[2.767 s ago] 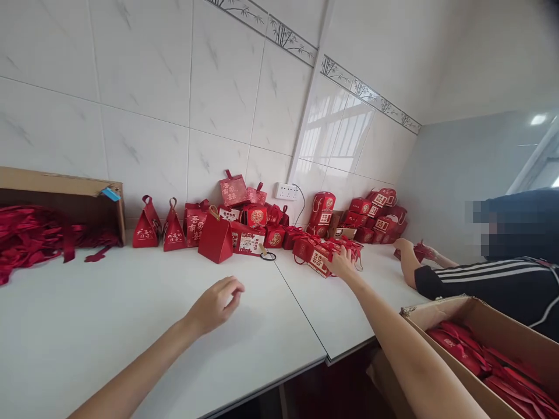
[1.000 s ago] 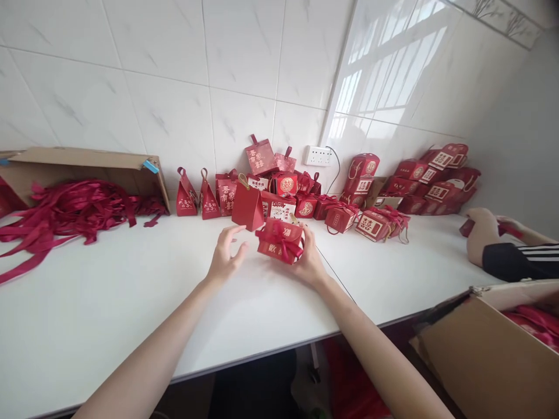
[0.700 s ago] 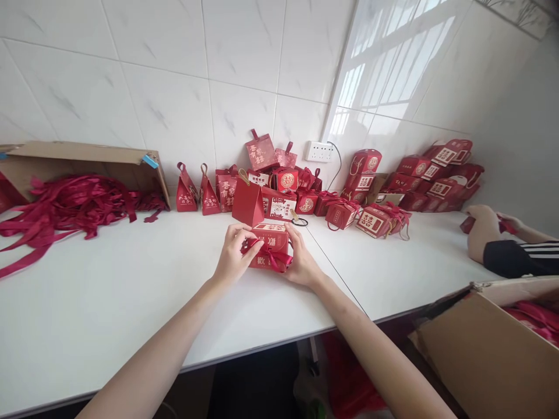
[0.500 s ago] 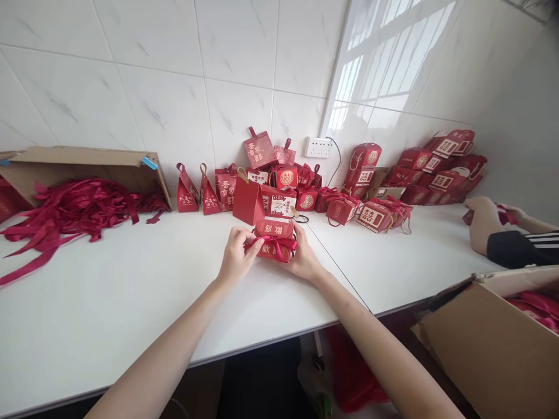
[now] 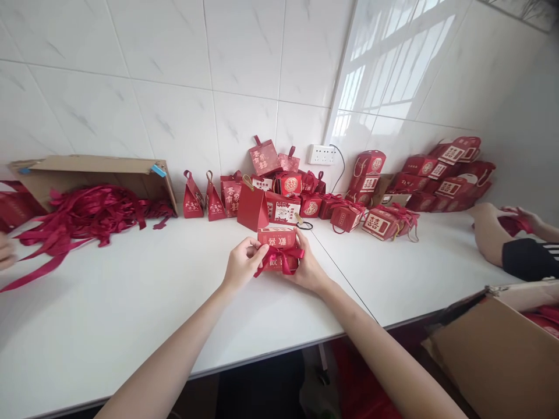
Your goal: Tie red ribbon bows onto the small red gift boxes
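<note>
The box [image 5: 277,237] is over the middle of the surface [image 5: 174,326], between the person's hands; whether it rests there, I can't tell from here. The left hand [image 5: 243,263] pinches the bow [image 5: 288,255] at its left end, thumb against forefinger, while the right hand [image 5: 309,269], half curled, grips the box's right side. A plain red bag [image 5: 253,208] stands just behind. Away to the left, ribbons [image 5: 89,215] spill from a carton [image 5: 98,164], and another person's hand [image 5: 6,251] shows near them.
</note>
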A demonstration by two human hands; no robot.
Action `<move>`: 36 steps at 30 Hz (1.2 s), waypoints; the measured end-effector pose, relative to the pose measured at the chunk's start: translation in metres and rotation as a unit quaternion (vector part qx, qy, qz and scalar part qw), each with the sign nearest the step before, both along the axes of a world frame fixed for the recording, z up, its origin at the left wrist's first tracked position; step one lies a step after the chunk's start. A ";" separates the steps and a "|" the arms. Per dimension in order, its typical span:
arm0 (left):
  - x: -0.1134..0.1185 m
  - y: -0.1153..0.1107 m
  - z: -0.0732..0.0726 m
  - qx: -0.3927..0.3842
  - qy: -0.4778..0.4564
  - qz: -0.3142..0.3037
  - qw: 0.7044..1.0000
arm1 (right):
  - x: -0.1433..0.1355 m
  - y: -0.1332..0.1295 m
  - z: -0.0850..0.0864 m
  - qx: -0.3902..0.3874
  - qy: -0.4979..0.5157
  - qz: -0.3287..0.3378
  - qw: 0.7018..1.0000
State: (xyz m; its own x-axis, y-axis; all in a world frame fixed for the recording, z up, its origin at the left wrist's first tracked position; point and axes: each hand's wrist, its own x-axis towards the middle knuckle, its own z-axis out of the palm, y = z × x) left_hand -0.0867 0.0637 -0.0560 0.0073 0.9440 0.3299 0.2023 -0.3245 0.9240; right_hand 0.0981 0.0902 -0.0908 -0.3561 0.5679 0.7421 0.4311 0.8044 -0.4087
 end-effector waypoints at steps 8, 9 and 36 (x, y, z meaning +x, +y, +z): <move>0.002 0.001 0.006 -0.029 -0.080 -0.026 0.996 | -0.013 -0.025 0.009 0.322 -0.074 -0.063 0.942; 0.002 0.000 0.008 -0.033 -0.088 -0.024 0.995 | -0.015 -0.027 0.010 0.340 -0.103 -0.057 0.933; -0.004 0.001 0.012 0.011 -0.089 0.011 0.996 | -0.012 -0.032 0.016 0.303 -0.073 0.035 0.949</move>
